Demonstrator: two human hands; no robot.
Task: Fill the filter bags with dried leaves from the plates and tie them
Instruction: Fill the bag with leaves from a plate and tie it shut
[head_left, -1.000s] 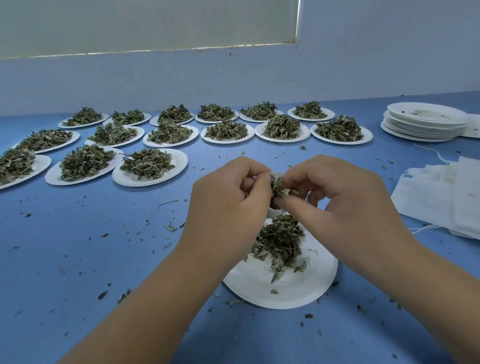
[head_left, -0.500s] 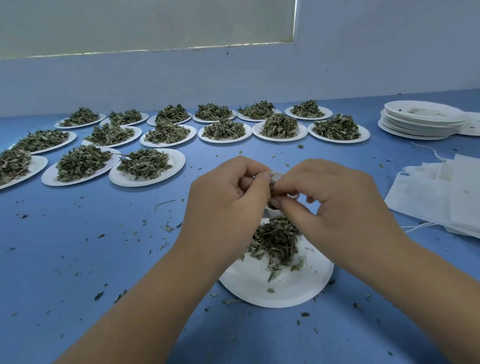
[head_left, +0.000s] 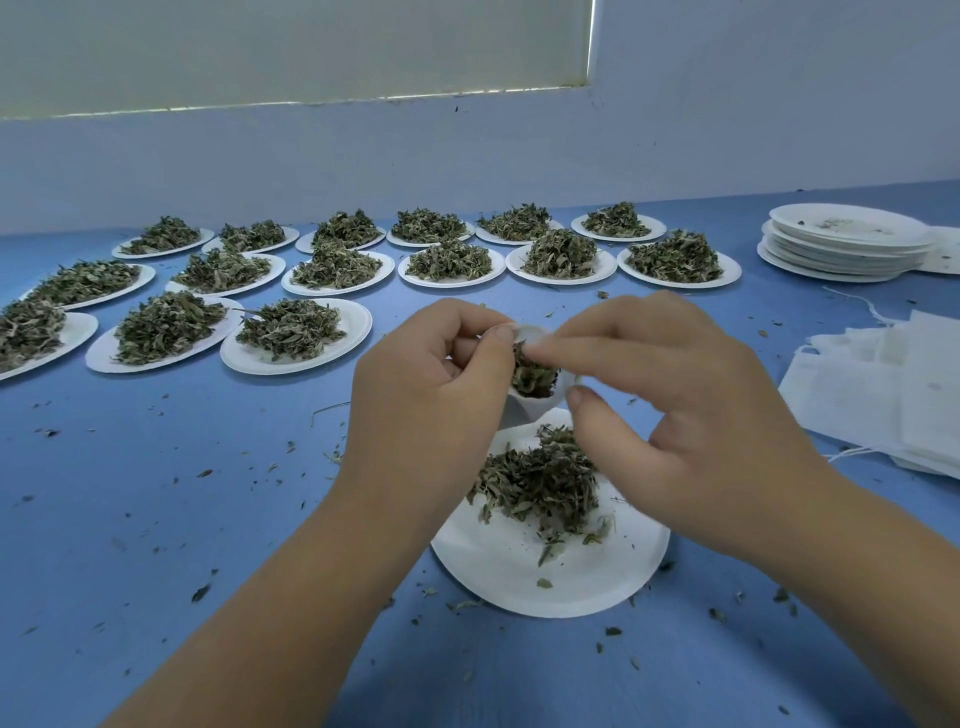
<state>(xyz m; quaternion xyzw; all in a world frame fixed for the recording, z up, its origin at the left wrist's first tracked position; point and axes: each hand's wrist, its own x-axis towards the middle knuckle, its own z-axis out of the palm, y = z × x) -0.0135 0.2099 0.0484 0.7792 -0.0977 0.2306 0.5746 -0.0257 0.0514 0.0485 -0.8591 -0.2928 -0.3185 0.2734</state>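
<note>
Since half a second ago your right hand (head_left: 685, 415) has loosened: its thumb has dropped clear of the filter bag (head_left: 524, 410), and only the forefinger reaches over the mouth.

Across the blue desk (head_left: 156, 519), rows of full plates (head_left: 332, 270) run along the far edge. Spare bags (head_left: 883, 395) lie at the right edge, and emptied plates (head_left: 841, 244) are stacked toward the far right corner. By the near edge, the working plate (head_left: 519, 587) carries a good heap of dried leaves (head_left: 540, 483).

Your left hand (head_left: 431, 384) pinches the bag's rim and holds it just above that plate's far side. The right hand grips nothing. Its fingertip is blurred, so it is probably pressing leaves down, though I can't be sure.

You look to be mid-fill, with the bag part full. Next, pinch another tuft from the heap while your left hand keeps the mouth open. Tying comes later.
</note>
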